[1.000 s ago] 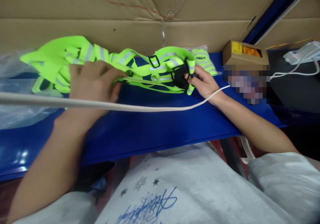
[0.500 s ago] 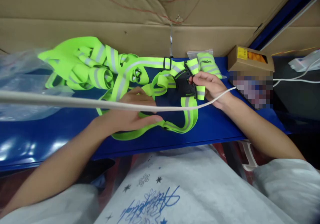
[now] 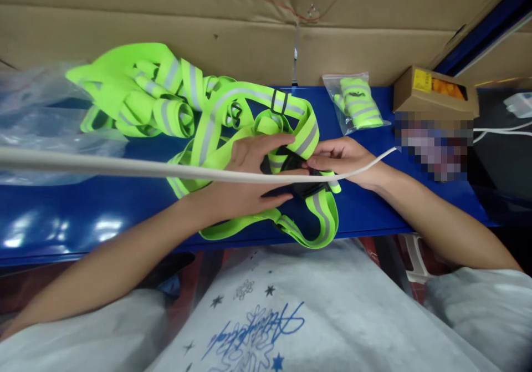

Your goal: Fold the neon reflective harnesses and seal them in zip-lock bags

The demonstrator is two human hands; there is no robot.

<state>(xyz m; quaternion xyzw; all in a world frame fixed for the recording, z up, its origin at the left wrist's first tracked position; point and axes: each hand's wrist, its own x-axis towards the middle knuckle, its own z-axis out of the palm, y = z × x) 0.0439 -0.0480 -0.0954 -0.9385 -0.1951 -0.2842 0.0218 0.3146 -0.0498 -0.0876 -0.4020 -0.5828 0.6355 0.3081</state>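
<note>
1. The neon-yellow strap (image 3: 308, 134) lies between and around the fingers of both hands, looping above and below them; its black plastic fitting (image 3: 312, 188) sits right at the fingertips.
2. The right hand (image 3: 347, 153) pinches the fitting's edge between thumb and fingers. The left hand (image 3: 249, 193) reaches in with fingers spread; the white cable (image 3: 124, 166) crosses the view there, so I cannot tell whether they grip.
3. A likely trouble: the slack loops could twist or snag on the fitting, since the webbing curls freely; a loosened pinch could let it slip.
4. The webbing looks flat and pliant, with a grey stripe; a black slider (image 3: 280, 101) rides it beyond the left fingertips.
5. Left of the fingers, a crumpled strap heap (image 3: 135, 97) lies near thin, wrinkled clear plastic (image 3: 54, 117).
6. Beyond the right fingers, a bagged bundle (image 3: 361, 105) and cardboard box (image 3: 407, 105) rest on the smooth, glossy blue bench (image 3: 137, 205).
</note>
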